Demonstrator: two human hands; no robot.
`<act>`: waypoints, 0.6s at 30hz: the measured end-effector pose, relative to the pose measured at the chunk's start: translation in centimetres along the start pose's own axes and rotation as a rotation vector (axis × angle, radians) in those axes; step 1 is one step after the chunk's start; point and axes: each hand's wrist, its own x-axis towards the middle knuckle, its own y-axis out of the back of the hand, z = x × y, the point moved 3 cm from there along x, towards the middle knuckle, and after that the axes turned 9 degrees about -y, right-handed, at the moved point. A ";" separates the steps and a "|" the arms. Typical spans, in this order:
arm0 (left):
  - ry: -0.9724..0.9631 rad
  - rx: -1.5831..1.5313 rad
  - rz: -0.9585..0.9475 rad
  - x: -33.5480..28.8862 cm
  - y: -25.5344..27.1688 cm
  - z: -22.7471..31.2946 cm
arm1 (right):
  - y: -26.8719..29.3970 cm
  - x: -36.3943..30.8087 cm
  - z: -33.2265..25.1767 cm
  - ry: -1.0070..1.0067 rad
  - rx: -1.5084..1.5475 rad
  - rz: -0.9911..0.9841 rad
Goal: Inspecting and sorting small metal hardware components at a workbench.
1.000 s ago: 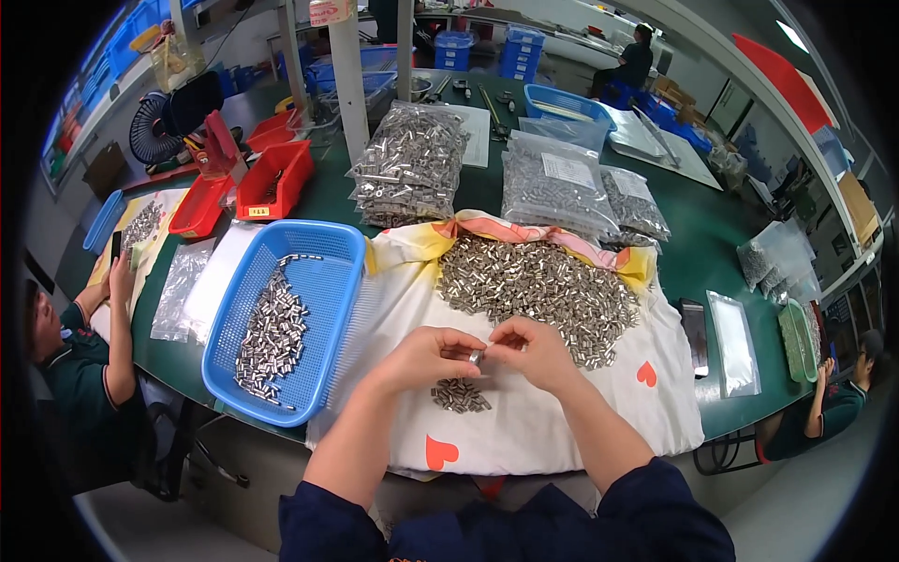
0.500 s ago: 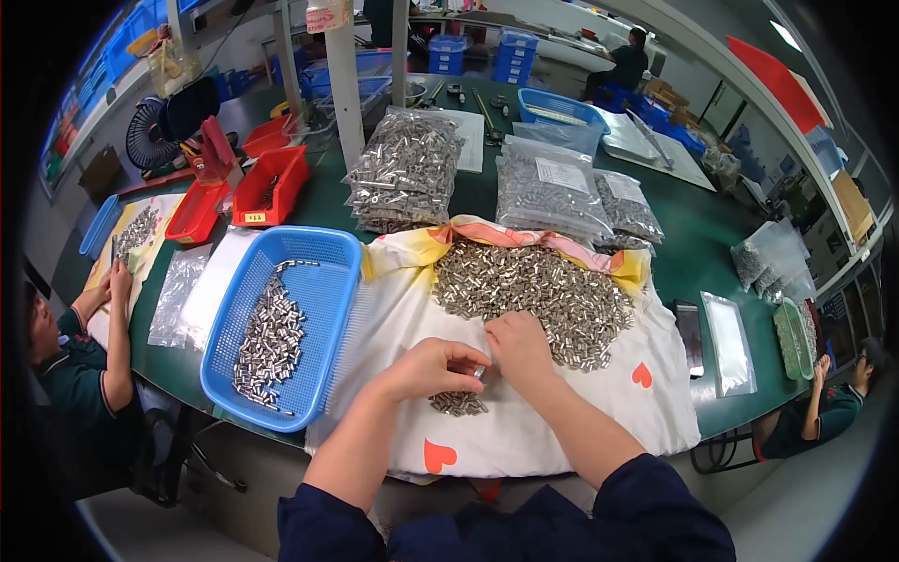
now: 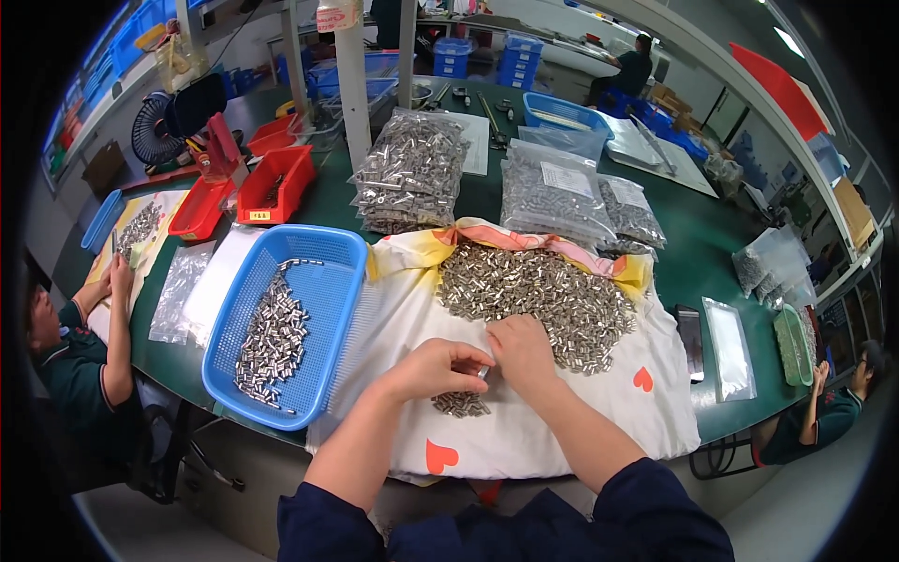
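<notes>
A large heap of small shiny metal sleeves (image 3: 538,295) lies on a white cloth (image 3: 599,426) with red hearts. My left hand (image 3: 433,369) is curled, thumb and fingers closed around a few metal sleeves (image 3: 483,372) whose bright ends show at the fingertips. Below it, partly covered by the hand, sits a smaller pile of sleeves (image 3: 461,405). My right hand (image 3: 523,351) is beside it, at the near edge of the heap. Its fingers are bent and pressed together, and their tips are hidden from view. On the left, a blue perforated basket (image 3: 348,281) holds more loose sleeves.
Clear bags packed with metal parts (image 3: 412,169) and further filled bags (image 3: 552,192) stand behind the heap. Red bins (image 3: 276,183) are at the left, near a post (image 3: 354,94). A dark phone (image 3: 689,342) lies at the right. Co-workers sit at both sides.
Both hands keep almost the same pose and place over the cloth. The whole picture has shifted slightly.
</notes>
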 end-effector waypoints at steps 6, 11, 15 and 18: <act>-0.026 -0.008 0.013 0.3 0.0 -0.3 | 0.0 -0.3 0.6 -0.001 0.027 -0.039; -0.031 -0.094 0.075 0.5 0.2 -1.1 | 1.4 -0.5 -0.4 -0.007 0.110 0.076; 0.053 -0.325 0.213 0.4 0.8 -1.1 | 2.6 -0.5 -0.6 -0.331 0.589 -0.107; 0.031 -0.376 0.286 0.4 0.8 -1.2 | 2.5 -0.4 -0.7 -0.290 0.819 -0.158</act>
